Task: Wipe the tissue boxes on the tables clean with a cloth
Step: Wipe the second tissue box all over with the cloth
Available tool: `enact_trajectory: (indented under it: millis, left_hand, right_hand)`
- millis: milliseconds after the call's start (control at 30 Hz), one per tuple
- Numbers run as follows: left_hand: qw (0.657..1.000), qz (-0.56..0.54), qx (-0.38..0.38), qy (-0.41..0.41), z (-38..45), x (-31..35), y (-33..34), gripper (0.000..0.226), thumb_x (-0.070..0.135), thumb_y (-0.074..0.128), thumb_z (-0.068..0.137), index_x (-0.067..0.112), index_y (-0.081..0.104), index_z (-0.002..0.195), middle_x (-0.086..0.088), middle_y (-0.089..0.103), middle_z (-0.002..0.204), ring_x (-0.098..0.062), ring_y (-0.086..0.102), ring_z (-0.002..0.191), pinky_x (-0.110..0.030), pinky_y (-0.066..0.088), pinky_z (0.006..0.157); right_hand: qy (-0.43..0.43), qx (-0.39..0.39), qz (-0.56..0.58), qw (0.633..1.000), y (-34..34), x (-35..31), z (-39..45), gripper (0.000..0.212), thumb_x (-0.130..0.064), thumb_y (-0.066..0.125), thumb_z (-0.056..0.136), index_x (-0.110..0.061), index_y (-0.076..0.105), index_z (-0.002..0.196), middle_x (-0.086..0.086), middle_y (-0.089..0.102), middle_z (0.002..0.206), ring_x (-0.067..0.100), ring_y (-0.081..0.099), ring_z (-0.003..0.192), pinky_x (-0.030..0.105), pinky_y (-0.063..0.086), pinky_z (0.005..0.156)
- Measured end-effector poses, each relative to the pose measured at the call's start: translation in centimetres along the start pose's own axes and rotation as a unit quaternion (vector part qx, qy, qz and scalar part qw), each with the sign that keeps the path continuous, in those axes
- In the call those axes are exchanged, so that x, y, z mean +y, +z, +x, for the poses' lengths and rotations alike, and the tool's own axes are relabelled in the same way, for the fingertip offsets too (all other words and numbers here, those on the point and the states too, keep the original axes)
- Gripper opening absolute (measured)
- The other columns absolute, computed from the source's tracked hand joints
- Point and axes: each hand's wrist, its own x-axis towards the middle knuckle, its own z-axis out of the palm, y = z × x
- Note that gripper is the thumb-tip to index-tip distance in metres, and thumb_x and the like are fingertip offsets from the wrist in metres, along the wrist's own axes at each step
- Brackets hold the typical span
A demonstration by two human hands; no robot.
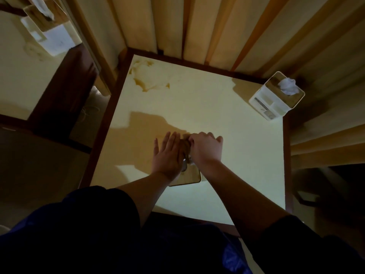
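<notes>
Standing at the near edge of the tabletop (246, 155), the person works over a tissue box (189, 177) near its middle, mostly hidden beneath both hands. A second tissue box (276, 95) sits at the far right corner, likely awaiting its turn. The left hand (167, 153) lies flat with straight fingers, apparently steadying the box. The right hand (205, 147) is curled over its top, presumably around the cloth, which cannot be made out.

Smooth pale table (227, 119) with dark wood edging; glossy white plastic tissue box (276, 95).
</notes>
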Motion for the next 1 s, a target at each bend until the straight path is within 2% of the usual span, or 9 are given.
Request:
enact_trajectory:
  millis: [67, 167, 300, 367, 500, 567, 700, 800, 1000]
  left_hand:
    - [1.000, -0.014, 0.002, -0.001, 0.0, 0.0, 0.0, 0.071, 0.048, 0.005, 0.103, 0.017, 0.016, 0.167, 0.001, 0.015, 0.174, -0.017, -0.004, 0.161, -0.054, -0.006, 0.128]
    - [0.999, -0.030, 0.011, -0.002, 0.2, -0.2, -0.1, 0.072, 0.047, 0.007, 0.102, 0.016, 0.021, 0.165, -0.001, 0.021, 0.172, -0.020, 0.004, 0.161, -0.054, -0.007, 0.128]
    - [1.000, -0.014, 0.004, 0.000, 0.1, -0.2, -0.1, 0.065, 0.040, 0.016, 0.105, 0.016, 0.019, 0.166, -0.001, 0.017, 0.173, -0.020, 0.003, 0.161, -0.054, -0.005, 0.129]
    - [1.000, -0.006, 0.007, 0.004, -0.1, -0.2, -0.1, 0.063, 0.033, 0.025, 0.106, 0.016, 0.017, 0.166, 0.000, 0.014, 0.174, -0.020, 0.000, 0.161, -0.054, -0.005, 0.129]
    - [0.999, -0.016, 0.032, 0.004, 0.2, -0.5, 0.5, 0.058, 0.030, 0.033, 0.106, 0.012, 0.034, 0.161, -0.006, 0.033, 0.168, -0.025, 0.019, 0.158, -0.060, 0.009, 0.126]
    - [0.998, -0.037, 0.047, 0.009, 0.4, -0.5, 0.5, 0.063, 0.037, 0.025, 0.103, 0.010, 0.041, 0.158, -0.008, 0.040, 0.164, -0.028, 0.028, 0.156, -0.066, 0.016, 0.124]
    - [0.999, -0.036, -0.003, -0.011, 0.2, -0.2, -0.2, 0.079, 0.049, -0.001, 0.096, 0.019, 0.017, 0.166, 0.002, 0.013, 0.174, -0.015, -0.003, 0.161, -0.052, -0.008, 0.128]
    - [1.000, -0.025, 0.000, -0.010, 0.2, -0.3, 0.0, 0.076, 0.051, -0.001, 0.099, 0.020, 0.014, 0.166, 0.003, 0.011, 0.174, -0.015, -0.007, 0.160, -0.052, -0.009, 0.128]
    - [1.000, -0.028, 0.006, -0.009, 0.0, 0.0, -0.2, 0.074, 0.051, 0.000, 0.100, 0.020, 0.014, 0.166, 0.002, 0.013, 0.174, -0.015, -0.005, 0.161, -0.050, -0.006, 0.129]
  right_hand:
    - [-0.018, 0.018, 0.010, 1.000, 1.3, 0.6, -1.6, 0.023, -0.025, 0.052, 0.101, -0.031, 0.073, 0.109, -0.003, 0.071, 0.114, 0.027, 0.063, 0.109, 0.045, 0.038, 0.094]
    - [-0.041, 0.044, -0.009, 0.998, 2.5, 1.4, -4.7, 0.004, -0.025, 0.070, 0.090, -0.028, 0.073, 0.091, 0.002, 0.071, 0.102, 0.032, 0.068, 0.088, 0.043, 0.044, 0.079]
    - [-0.081, 0.054, -0.040, 0.994, 3.1, 3.2, -8.8, 0.021, -0.019, 0.088, 0.070, -0.027, 0.070, 0.079, 0.000, 0.070, 0.090, 0.030, 0.066, 0.072, 0.037, 0.040, 0.067]
    - [-0.089, 0.030, -0.046, 0.994, 2.8, 3.8, -10.2, 0.026, -0.028, 0.094, 0.063, -0.028, 0.072, 0.077, 0.001, 0.073, 0.093, 0.029, 0.068, 0.074, 0.037, 0.041, 0.068]
    - [-0.092, -0.039, -0.090, 0.991, 2.2, 3.6, -10.3, 0.010, -0.040, 0.084, 0.082, -0.032, 0.077, 0.084, 0.016, 0.076, 0.112, 0.029, 0.075, 0.088, 0.041, 0.047, 0.076]
    - [-0.094, -0.079, -0.103, 0.987, 1.3, 3.1, -9.2, 0.015, -0.048, 0.075, 0.090, -0.034, 0.077, 0.096, 0.012, 0.074, 0.113, 0.026, 0.072, 0.096, 0.039, 0.043, 0.083]
    - [-0.052, -0.149, -0.107, 0.982, -0.3, 1.6, -6.4, 0.030, -0.050, 0.078, 0.081, -0.026, 0.070, 0.095, -0.004, 0.071, 0.096, 0.021, 0.070, 0.095, 0.038, 0.033, 0.084]
    - [-0.028, -0.131, -0.069, 0.989, -1.4, 0.5, -4.3, 0.006, -0.028, 0.070, 0.087, -0.024, 0.071, 0.092, -0.001, 0.071, 0.091, 0.024, 0.073, 0.094, 0.038, 0.035, 0.086]
    - [-0.022, -0.045, -0.047, 0.998, -1.2, -0.8, -0.7, 0.019, -0.020, 0.054, 0.096, -0.025, 0.073, 0.095, -0.001, 0.073, 0.098, 0.025, 0.073, 0.096, 0.040, 0.038, 0.097]
